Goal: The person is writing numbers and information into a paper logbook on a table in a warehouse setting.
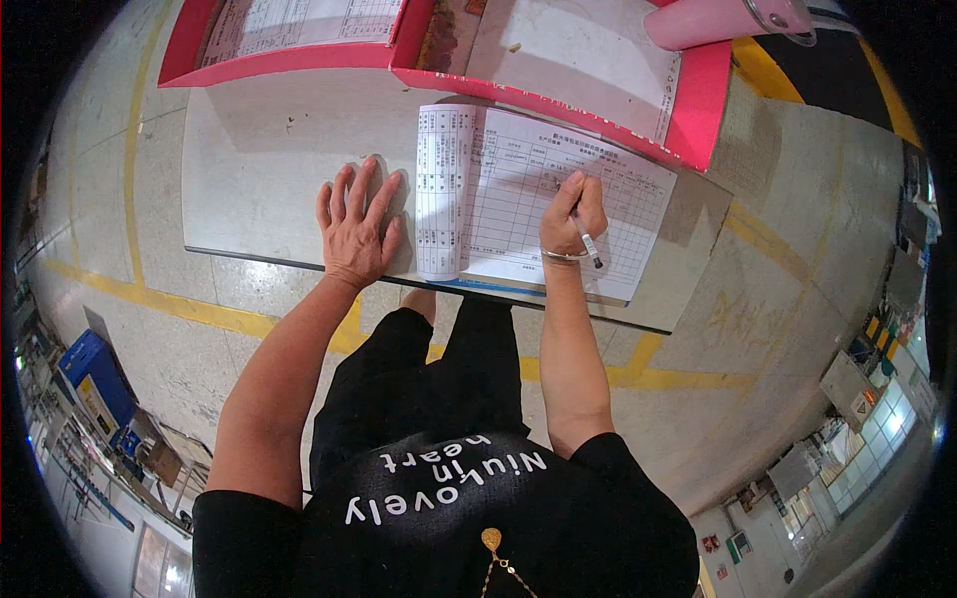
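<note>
My right hand (575, 216) is closed around a pen (588, 242) with a clear barrel and a dark end. It rests on a pad of printed forms (508, 224), whose top sheet carries a ruled grid with some writing in the upper rows. The pen's tip is hidden by my fingers. Along the pad's left side, a turned-over page (439, 199) curls up into a roll. My left hand (357, 227) lies flat on the grey tabletop (259, 169), fingers spread, just left of the curled page and apart from it.
Pink-red trays (558, 100) stand along the table's far side, with printed sheets (299, 22) in the left one. A pink tumbler (723, 22) lies at the far right. Yellow lines (199, 309) mark the floor. Blue equipment (98, 384) stands off to the left.
</note>
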Motion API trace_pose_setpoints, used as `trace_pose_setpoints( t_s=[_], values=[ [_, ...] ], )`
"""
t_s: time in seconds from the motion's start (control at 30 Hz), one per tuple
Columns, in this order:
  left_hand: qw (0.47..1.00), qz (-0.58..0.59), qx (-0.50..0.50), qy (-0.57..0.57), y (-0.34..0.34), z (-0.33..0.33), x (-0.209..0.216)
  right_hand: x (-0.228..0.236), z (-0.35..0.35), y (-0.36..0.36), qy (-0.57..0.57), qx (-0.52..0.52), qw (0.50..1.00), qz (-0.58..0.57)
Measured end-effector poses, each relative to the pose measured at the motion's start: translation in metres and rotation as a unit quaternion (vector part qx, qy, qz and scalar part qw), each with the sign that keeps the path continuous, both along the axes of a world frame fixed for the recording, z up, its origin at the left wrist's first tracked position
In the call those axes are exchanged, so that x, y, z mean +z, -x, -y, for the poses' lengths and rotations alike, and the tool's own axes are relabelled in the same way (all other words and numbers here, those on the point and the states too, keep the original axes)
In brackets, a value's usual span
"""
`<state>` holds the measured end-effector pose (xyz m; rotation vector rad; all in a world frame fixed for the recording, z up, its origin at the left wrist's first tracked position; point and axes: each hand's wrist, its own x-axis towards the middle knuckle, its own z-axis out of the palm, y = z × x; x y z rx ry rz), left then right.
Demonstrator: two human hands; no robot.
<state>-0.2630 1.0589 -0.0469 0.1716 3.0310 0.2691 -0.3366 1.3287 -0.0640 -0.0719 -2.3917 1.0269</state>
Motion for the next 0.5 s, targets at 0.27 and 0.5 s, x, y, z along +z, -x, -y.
trace_pose_setpoints(
  t_s=[0.27, 0.5],
  values=[
    [1.000, 0.006, 0.003, 0.004, -0.0010, 0.0002, -0.0008, 0.0040, 0.0028, -0.0026, 0.023, -0.014, 1.000, 0.012],
    [1.000, 0.010, 0.002, 0.000, -0.0016, -0.0012, 0.0003, 0.0030, 0.0001, -0.0045, 0.005, -0.010, 0.999, 0.038]
  ],
)
